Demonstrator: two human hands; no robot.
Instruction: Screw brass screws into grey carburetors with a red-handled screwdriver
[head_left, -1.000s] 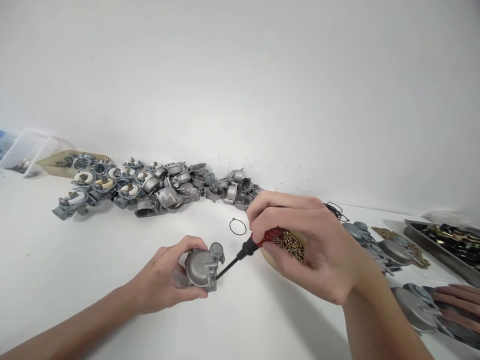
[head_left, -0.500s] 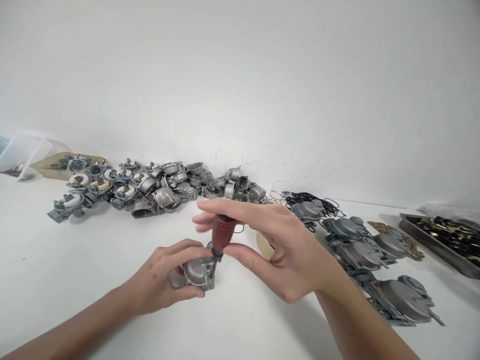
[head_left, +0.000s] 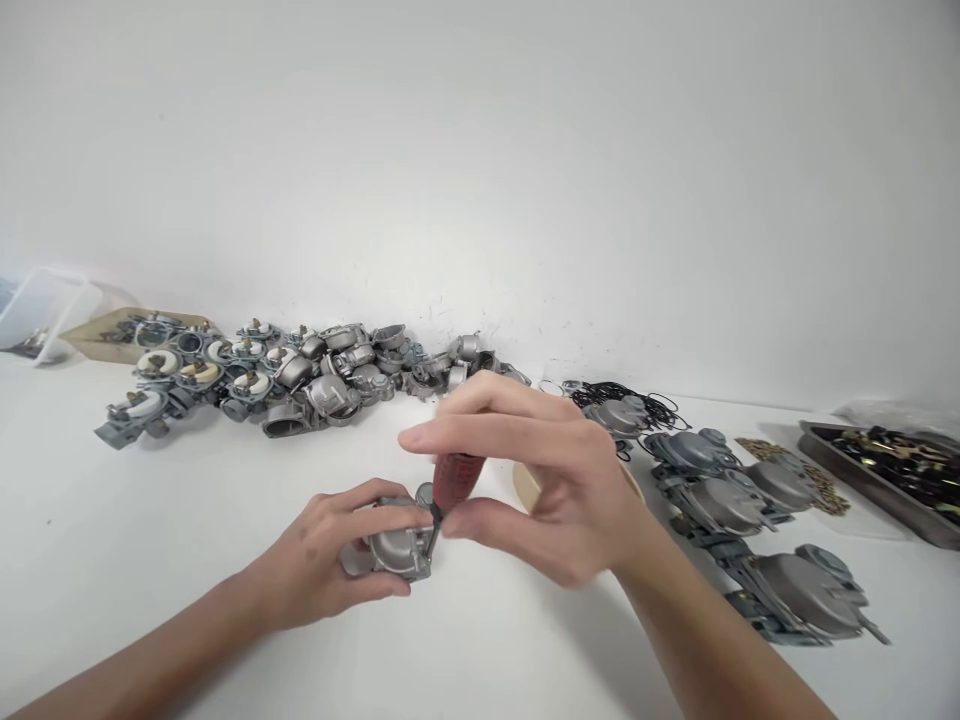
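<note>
A grey metal carburetor (head_left: 397, 552) rests on the white table, with my left hand (head_left: 337, 550) closed around its left and upper sides. My right hand (head_left: 540, 480) holds a red-handled screwdriver (head_left: 456, 480) between thumb and fingers. The screwdriver leans over the right edge of the carburetor, its shaft reaching down beside the bowl. Its tip meets the part near the lower right corner; exactly what it touches is too small to tell.
Carburetor bodies with white floats (head_left: 251, 383) and metal bowls (head_left: 330, 397) are piled at back left. On the right lie assembled carburetors (head_left: 810, 595), black rings (head_left: 660, 408), small brass-coloured parts (head_left: 825, 497) and a metal tray (head_left: 885, 495). A clear bin (head_left: 52, 310) stands far left.
The screwdriver handle has tilted to the right and its shaft now shows. My right hand has curled its fingers more and shifted slightly. My left hand and the carburetor have hardly moved.
</note>
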